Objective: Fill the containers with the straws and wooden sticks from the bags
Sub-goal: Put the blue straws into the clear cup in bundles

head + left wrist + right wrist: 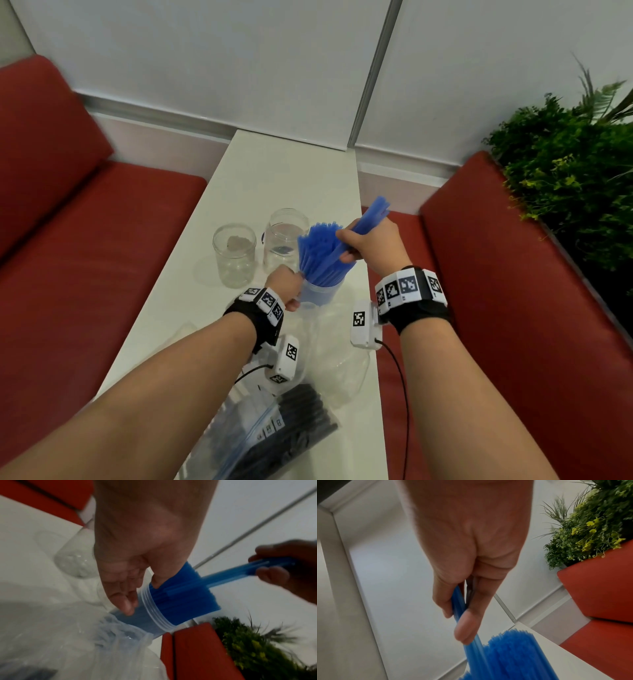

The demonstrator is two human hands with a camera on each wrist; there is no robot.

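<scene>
Two empty clear jars visible only from head view, left hand curled around straw-packed jar on table, right hand pinching blue straws slanting into it

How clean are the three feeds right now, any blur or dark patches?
Head view: sharp, evenly lit, edges bowed by the wide angle. Left wrist view: soft, right hand dark against the bright wall. Right wrist view: motion smear on the blue straws.

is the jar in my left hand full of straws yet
Nearly full: blue straws crowd the jar mouth, while the right hand angles in another few.
</scene>
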